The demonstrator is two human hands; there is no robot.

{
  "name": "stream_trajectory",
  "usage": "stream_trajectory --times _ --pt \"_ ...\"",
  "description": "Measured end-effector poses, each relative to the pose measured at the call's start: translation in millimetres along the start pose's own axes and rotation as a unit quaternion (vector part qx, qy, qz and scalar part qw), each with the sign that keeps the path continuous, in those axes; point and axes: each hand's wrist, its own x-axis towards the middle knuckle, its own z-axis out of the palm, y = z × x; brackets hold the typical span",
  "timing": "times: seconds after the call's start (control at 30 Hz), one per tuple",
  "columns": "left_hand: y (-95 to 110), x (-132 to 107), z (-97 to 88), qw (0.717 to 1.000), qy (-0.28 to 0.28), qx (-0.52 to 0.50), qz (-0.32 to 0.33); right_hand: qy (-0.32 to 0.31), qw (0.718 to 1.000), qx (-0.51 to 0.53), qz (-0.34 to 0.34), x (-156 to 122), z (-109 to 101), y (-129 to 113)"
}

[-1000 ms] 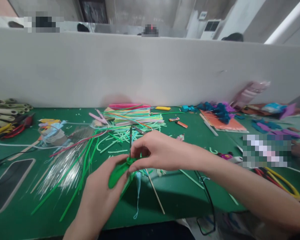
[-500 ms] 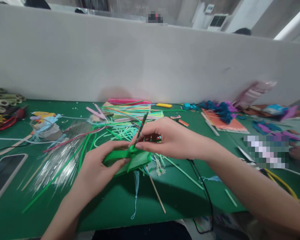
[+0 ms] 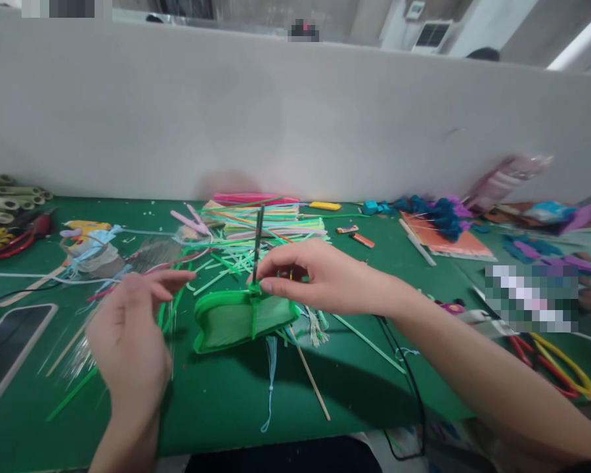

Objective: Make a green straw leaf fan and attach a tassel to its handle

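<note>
A green leaf-shaped craft piece (image 3: 231, 322) with a bright green pipe-cleaner rim hangs just above the green table (image 3: 217, 401). A dark thin stem (image 3: 257, 243) rises upright from it. My right hand (image 3: 315, 276) pinches the piece where the stem meets the leaf. My left hand (image 3: 128, 328) is off the piece, lifted to its left, fingers apart and holding nothing. A pale blue thread (image 3: 270, 381) dangles below the leaf, beside a wooden stick (image 3: 310, 374).
Coloured strips and pipe cleaners (image 3: 261, 223) are piled behind my hands. Clear strands (image 3: 113, 315) and a phone (image 3: 4, 348) lie left, with pliers (image 3: 14, 240) and a glue gun (image 3: 86, 230). Blue and purple craft bits (image 3: 438, 220) lie right; a white partition (image 3: 295, 118) bounds the table.
My left hand let go of the green leaf piece and moved left. My right hand kept its pinch and turned the stem upright.
</note>
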Motion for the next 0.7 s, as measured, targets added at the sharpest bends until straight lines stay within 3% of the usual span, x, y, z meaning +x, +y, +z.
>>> stream_trajectory --times 0.07,0.13,0.23,0.37,0.53,0.63,0.7 --pt "-1.1 4.0 -8.2 0.973 -0.004 0.168 0.159 -0.008 0.999 0.025 0.026 -0.4 0.8 -2.1" --pt "-2.4 2.7 -8.9 0.904 -0.045 0.302 0.300 -0.023 0.994 0.078 0.071 -1.4 2.1 -5.4" --pt "-3.8 -7.5 4.5 0.846 -0.103 0.327 0.408 -0.021 0.979 0.152 0.131 -4.1 5.7 -11.3" --pt "-6.0 -17.3 24.1 0.836 -0.082 0.307 0.448 -0.015 0.965 0.194 0.174 -8.2 10.1 -18.5" --pt "-9.0 -13.8 24.2 0.822 -0.093 0.309 0.469 -0.016 0.955 0.209 0.209 -9.4 10.6 -20.6" --pt "-12.3 -12.3 23.4 0.801 -0.080 0.314 0.503 -0.024 0.959 0.204 0.197 -9.9 9.9 -19.4" --pt "-15.6 -12.3 24.7 0.806 -0.071 0.309 0.500 -0.020 0.973 0.165 0.159 -9.9 10.2 -17.1"
